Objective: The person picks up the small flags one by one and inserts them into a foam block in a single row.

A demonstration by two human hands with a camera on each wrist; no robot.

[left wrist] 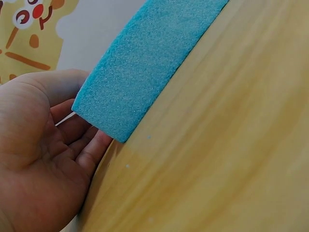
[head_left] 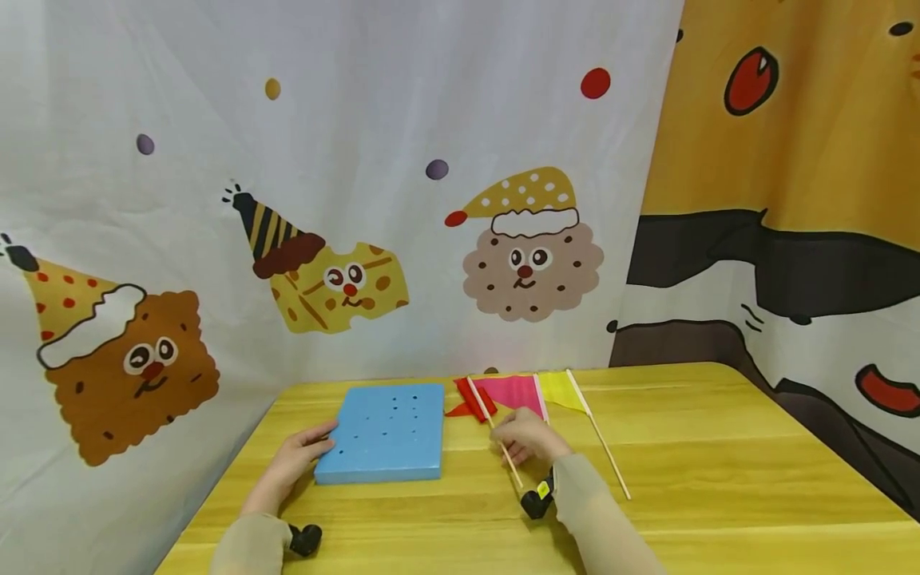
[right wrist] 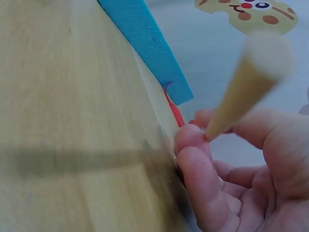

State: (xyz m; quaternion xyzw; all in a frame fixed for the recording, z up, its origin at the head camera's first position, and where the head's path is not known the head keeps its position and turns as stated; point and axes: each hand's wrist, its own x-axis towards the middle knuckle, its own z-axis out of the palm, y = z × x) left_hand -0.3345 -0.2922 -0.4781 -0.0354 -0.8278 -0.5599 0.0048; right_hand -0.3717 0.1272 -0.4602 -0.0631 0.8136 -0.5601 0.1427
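My left hand [head_left: 287, 467] holds the left edge of a light-blue foam board [head_left: 417, 459], thumb at the top edge and fingers against its side. Several small holes dot the board's upper face. In the left wrist view its thick side [left wrist: 140, 67] shows beside the curved fingers [left wrist: 94, 150]. My right hand [head_left: 528, 435] pinches the wooden stick of a red flag [head_left: 483, 403] between thumb and fingertips. The stick slants, its near end [right wrist: 270, 53] pointing at the right wrist camera. Red cloth partly shows beyond the fingertips.
Beside the right hand lie a pink flag [head_left: 513, 391], its stick partly hidden, and a yellow flag [head_left: 563, 391] with a long stick. All are on the wooden table [head_left: 719, 463]. A white curtain [head_left: 402, 96] with cartoon snacks hangs right behind the table.
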